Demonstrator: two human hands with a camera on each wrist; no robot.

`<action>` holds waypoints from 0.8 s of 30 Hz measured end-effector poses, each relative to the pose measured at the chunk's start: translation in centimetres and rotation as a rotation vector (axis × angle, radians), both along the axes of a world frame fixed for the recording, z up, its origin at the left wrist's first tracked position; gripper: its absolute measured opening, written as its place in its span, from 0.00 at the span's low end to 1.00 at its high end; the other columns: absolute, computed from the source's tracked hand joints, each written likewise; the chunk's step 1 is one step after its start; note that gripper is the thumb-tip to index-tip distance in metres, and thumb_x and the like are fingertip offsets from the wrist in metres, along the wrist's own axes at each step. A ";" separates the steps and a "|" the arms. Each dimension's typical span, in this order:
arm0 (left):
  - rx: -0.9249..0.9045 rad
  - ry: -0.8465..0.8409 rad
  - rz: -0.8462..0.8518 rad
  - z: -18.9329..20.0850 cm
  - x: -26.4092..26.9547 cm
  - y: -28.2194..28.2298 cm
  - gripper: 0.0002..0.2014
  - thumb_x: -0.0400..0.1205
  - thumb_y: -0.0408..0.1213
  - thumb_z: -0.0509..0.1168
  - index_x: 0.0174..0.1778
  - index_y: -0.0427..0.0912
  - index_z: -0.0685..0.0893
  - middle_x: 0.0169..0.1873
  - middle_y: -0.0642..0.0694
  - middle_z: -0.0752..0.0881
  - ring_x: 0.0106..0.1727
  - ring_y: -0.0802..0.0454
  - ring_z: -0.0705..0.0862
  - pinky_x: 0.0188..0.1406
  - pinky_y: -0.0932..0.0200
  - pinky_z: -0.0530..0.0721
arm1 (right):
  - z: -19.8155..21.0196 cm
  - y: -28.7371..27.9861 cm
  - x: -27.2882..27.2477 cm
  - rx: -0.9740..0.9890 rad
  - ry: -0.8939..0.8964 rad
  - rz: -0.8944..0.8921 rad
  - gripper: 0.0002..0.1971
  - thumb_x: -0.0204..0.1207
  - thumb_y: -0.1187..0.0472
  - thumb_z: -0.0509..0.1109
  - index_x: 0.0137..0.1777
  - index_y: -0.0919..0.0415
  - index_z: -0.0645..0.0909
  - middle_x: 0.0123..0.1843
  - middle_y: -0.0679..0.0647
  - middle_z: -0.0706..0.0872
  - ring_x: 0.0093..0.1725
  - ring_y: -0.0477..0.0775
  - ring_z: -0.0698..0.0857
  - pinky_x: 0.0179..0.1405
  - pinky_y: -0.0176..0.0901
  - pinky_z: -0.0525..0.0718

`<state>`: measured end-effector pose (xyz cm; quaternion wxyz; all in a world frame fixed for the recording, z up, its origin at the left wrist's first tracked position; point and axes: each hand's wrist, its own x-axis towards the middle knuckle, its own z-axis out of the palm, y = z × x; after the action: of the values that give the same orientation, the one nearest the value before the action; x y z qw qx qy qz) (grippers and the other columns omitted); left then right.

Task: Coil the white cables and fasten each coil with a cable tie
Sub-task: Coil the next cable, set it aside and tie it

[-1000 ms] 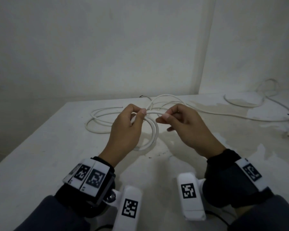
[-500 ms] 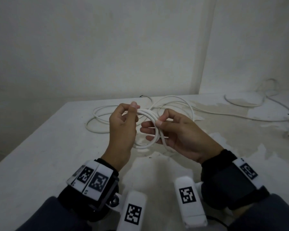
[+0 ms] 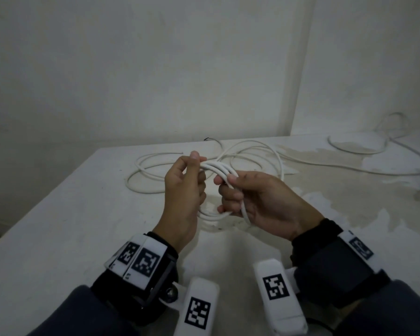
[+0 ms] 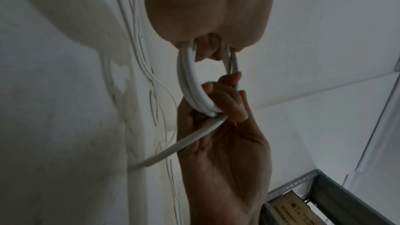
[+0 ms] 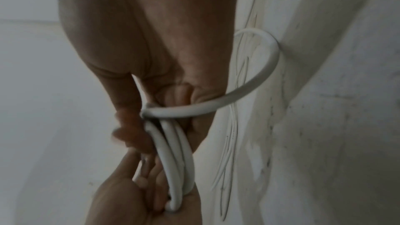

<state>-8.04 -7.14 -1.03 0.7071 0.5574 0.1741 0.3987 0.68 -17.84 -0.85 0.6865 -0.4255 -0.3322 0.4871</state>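
Head view: coil (image 3: 216,169) of white cable held above counter (image 3: 58,226). Left hand (image 3: 183,190) pinches coil's far side; right hand (image 3: 257,202) closes its grip on near strands. Judged light, springy, smooth; loops likely to splay. Hold where strands bunch.
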 end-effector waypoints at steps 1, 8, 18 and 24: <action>0.000 -0.003 -0.008 0.0 0.0 -0.1 0.13 0.87 0.44 0.57 0.40 0.44 0.80 0.24 0.50 0.69 0.20 0.62 0.63 0.18 0.68 0.61 | 0.1 0.2 -0.2 0.003 -0.001 -0.016 0.11 0.81 0.60 0.58 0.47 0.65 0.80 0.25 0.49 0.69 0.24 0.46 0.72 0.42 0.43 0.81; 0.056 0.021 -0.151 0.0 0.3 -0.3 0.13 0.88 0.44 0.55 0.42 0.43 0.77 0.23 0.51 0.65 0.19 0.61 0.60 0.16 0.69 0.61 | 0.8 0.8 -1.3 -0.041 -0.072 -0.278 0.21 0.85 0.51 0.58 0.30 0.58 0.70 0.17 0.44 0.59 0.16 0.44 0.58 0.18 0.36 0.68; -0.132 0.767 -0.699 -0.8 0.3 -1.0 0.33 0.85 0.60 0.49 0.44 0.32 0.84 0.35 0.35 0.89 0.31 0.46 0.87 0.34 0.56 0.86 | 1.8 -0.4 0.4 0.394 0.480 -0.245 0.22 0.83 0.50 0.56 0.27 0.58 0.69 0.14 0.45 0.59 0.12 0.42 0.58 0.17 0.33 0.66; -0.404 0.509 -0.568 -1.6 0.8 -1.0 0.14 0.86 0.34 0.59 0.59 0.26 0.81 0.42 0.34 0.89 0.37 0.47 0.91 0.37 0.56 0.91 | 1.3 0.6 -0.3 0.374 0.508 -0.269 0.21 0.83 0.50 0.58 0.29 0.59 0.71 0.15 0.46 0.61 0.14 0.44 0.61 0.23 0.35 0.74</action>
<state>-7.20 -8.10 -2.64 0.8182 0.5142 0.2572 -0.0038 0.37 -17.28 0.42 0.8716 -0.1975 -0.1749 0.4132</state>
